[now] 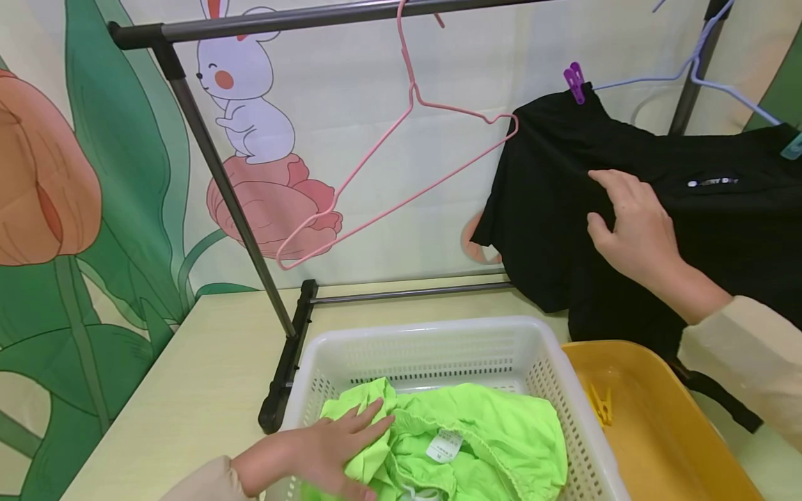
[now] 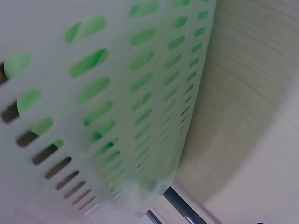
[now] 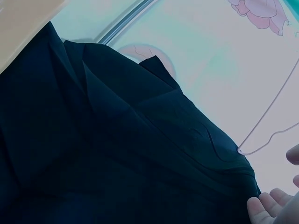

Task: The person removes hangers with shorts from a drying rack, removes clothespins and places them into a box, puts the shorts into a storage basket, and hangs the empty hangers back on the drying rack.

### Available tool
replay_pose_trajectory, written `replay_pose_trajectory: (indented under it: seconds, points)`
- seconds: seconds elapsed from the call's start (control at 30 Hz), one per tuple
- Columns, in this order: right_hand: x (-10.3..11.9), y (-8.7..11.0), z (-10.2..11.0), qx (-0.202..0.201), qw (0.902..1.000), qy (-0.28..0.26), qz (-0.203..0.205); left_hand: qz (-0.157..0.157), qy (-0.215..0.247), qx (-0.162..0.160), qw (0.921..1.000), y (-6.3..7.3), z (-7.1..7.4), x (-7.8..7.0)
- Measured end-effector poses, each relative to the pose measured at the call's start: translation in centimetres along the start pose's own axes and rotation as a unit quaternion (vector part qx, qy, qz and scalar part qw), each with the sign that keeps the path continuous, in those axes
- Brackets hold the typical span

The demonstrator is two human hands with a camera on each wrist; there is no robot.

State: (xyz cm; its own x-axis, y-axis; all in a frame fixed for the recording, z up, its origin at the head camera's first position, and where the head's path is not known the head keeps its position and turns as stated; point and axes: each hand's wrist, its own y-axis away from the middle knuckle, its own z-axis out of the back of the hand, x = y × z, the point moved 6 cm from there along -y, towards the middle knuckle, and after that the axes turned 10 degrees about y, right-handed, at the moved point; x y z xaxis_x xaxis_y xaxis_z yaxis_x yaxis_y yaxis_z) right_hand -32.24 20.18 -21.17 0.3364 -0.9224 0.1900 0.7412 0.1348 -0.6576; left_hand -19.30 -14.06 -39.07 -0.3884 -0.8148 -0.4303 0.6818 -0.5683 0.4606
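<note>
My left hand (image 1: 326, 449) rests with spread fingers on a bright green garment (image 1: 501, 431) that has an elastic waistband and a white label. The garment lies in a white perforated basket (image 1: 432, 330); its green also shows through the slots of the basket wall (image 2: 121, 56) in the left wrist view. Raised in front of a black garment (image 1: 545, 195), my right hand (image 1: 639, 226) has its fingers extended and holds nothing. The black garment hangs from a blue hanger (image 1: 695, 62), held by a purple clothespin (image 1: 574, 82) and a teal clothespin (image 1: 794, 146).
A pink hanger (image 1: 410, 198) hangs bare from the dark rail (image 1: 301, 19) of the rack, left of the black garment. Right of the basket stands a yellow tub (image 1: 664, 417) with a yellow clothespin (image 1: 601, 405) in it. The rack's black foot (image 1: 288, 369) stands beside the basket.
</note>
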Motion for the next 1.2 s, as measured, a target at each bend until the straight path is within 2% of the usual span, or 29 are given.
replay_pose_trajectory:
  seconds: [0.2, 0.47, 0.93, 1.2]
  points:
    - [-0.1, -0.1, 0.6, -0.01, 0.9999, 0.004, -0.003, 0.002, -0.021, 0.005, 0.9998, 0.0, -0.6, 0.1]
    - [-0.5, -0.7, 1.9, -0.041, 0.9989, 0.021, 0.006, -0.006, -0.018, -0.008, 0.9998, 0.2, -0.3, 0.0]
    - [-1.8, -1.6, 3.9, -0.075, 0.9941, 0.078, 0.004, -0.033, -0.006, -0.082, 0.9961, 1.7, 1.1, -0.7]
    - [-2.2, -2.1, 4.8, -0.104, 0.99, 0.096, -0.002, -0.062, 0.042, -0.142, 0.987, 2.2, 1.9, -0.5]
